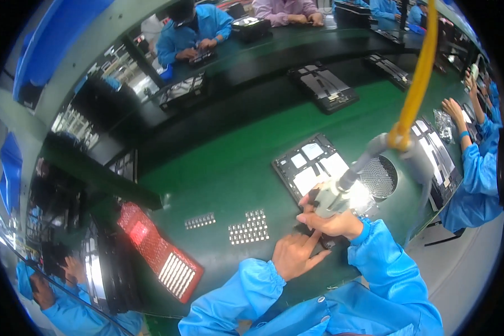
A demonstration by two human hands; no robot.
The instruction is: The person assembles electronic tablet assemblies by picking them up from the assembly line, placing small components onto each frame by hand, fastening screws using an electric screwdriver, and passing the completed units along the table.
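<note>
My right hand [336, 224] is closed around a pale power screwdriver [331, 203], whose grey cord rises to a yellow hanging strap [417, 84]. Beneath it, my left hand [295, 255] holds a small dark part [329, 243] between forefinger and thumb, low over the green bench; my hands hide most of that part. Just beyond the screwdriver lies an opened black tablet-like device [297, 162] with pale panels inside. A round tray of small silver pieces [378, 176] stands to the right of it, beside a bright glare.
Small silver-and-dark pieces [248, 228] lie in rows left of my hands. Farther left is red bubble wrap [145, 241] with white strips at its near end. Opened devices [325, 87] line the far side. Co-workers in blue [193, 33] sit across and at both sides. A metal post [101, 168] slants in from the left.
</note>
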